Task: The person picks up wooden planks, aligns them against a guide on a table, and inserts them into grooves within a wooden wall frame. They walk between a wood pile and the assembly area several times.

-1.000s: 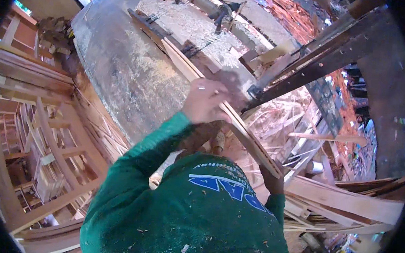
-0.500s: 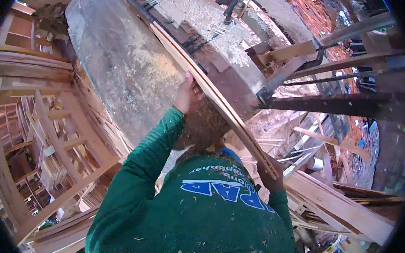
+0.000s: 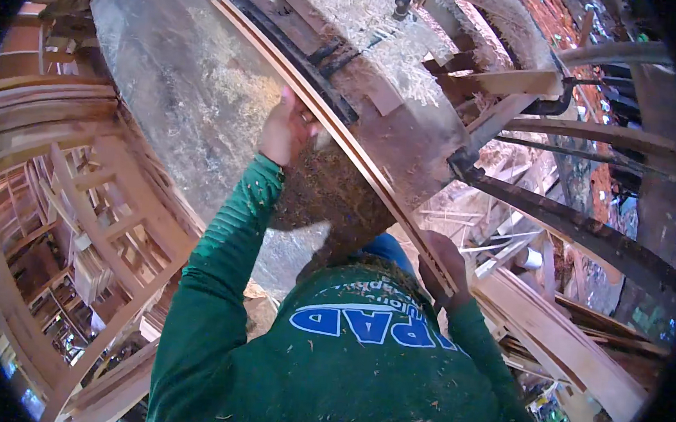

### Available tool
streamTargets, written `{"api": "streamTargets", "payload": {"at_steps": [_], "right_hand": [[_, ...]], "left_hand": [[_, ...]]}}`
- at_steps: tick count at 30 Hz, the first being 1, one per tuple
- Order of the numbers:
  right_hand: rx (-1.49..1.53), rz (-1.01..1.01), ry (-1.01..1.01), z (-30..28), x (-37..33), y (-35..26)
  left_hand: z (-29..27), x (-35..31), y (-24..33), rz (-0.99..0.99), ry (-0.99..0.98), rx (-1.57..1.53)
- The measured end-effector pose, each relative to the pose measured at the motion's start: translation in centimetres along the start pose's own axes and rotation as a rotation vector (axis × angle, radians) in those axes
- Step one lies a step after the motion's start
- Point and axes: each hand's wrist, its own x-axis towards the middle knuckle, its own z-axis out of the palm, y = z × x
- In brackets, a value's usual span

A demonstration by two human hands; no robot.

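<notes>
Wooden strip [image 3: 349, 144]: long, slim, pale (darker line along length).

Wooden frames [image 3: 142, 185] stand at left, and a white container [image 3: 533, 259] sits among wood scraps [image 3: 506, 254] at right.
</notes>
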Motion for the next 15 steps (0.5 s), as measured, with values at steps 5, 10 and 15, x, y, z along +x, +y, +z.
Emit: {"api": "streamTargets", "payload": {"at_steps": [5, 10, 15], "right_hand": [[0.027, 0.083, -0.044, 1.7, 5.0, -2.5], [-0.273, -0.107, -0.002, 4.3, 12.2, -5.2], [-0.182, -0.202, -0.012, 7.5, 19.8, -7.2]], "left_hand": [[-2.3, 4.0, 3.7, 0.027, -0.004, 0.07], [-5.8, 9.4, 6.4, 0.166, -0.05, 0.041], [-7.5, 14.1, 9.6, 0.225, 0.149, 0.157]]}}
